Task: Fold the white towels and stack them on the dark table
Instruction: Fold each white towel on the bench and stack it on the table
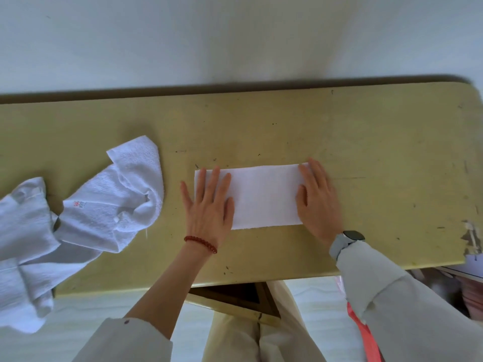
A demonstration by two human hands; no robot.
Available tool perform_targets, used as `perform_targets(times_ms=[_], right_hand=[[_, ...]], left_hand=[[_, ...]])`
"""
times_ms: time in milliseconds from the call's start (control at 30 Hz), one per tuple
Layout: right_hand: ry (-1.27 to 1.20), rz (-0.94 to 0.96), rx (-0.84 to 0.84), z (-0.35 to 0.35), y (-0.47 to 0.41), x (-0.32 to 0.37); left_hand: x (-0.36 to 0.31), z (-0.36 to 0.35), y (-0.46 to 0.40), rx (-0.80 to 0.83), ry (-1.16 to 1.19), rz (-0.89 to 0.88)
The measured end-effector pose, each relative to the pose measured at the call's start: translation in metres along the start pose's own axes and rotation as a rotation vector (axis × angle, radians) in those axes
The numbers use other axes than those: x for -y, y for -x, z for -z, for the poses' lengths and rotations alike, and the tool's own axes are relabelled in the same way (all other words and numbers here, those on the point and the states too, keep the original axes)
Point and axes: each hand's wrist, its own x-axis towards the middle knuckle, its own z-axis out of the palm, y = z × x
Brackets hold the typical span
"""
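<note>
White towel (264,195) under flat hands

1. The single head-worn camera looked almost straight down from above the person, close over the table (339,131).
2. It faced forward past the table's far edge, with pale floor filling the top of the wide frame.
3. Both forearms entered from the bottom edge, the left hand (209,205) and right hand (317,202) near centre.
4. Straight edges bowed near the frame's corners.
</note>
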Motion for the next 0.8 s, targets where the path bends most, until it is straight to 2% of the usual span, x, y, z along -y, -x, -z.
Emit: perform_targets(times_ms=[33,100,233,333,400,467,533,633,700,800], right_hand=[[-0.013,-0.076,-0.047,0.004,0.000,-0.002],[0.074,-0.149,-0.006,0.007,0.002,-0.003],[0.329,-0.038,0.236,0.003,0.007,-0.017],[0.329,-0.001,0.323,0.014,-0.014,-0.029],[0.243,0.037,0.278,0.027,-0.026,-0.026],[0.132,0.017,0.087,0.035,-0.023,-0.023],[0.015,-0.163,-0.070,0.042,-0.010,-0.023],[-0.183,-0.507,-0.024,0.045,0.007,-0.028],[-0.290,-0.622,0.017,0.046,0.013,-0.030],[-0.355,-0.691,0.019,0.045,0.012,-0.029]], left_hand=[[0.003,0.002,0.002,-0.014,0.005,0.002],[0.004,0.004,0.007,0.024,-0.019,-0.002],[-0.003,0.008,0.017,0.133,-0.126,0.042],[-0.013,0.017,0.025,0.144,-0.194,0.067],[-0.018,0.022,0.030,0.142,-0.216,0.053],[-0.022,0.029,0.027,0.097,-0.224,0.045],[-0.025,0.032,0.016,0.036,-0.218,0.009],[-0.039,0.030,-0.004,0.041,-0.165,-0.111],[-0.053,0.026,-0.016,0.079,-0.143,-0.199],[-0.071,0.025,-0.030,0.256,-0.132,-0.267]])
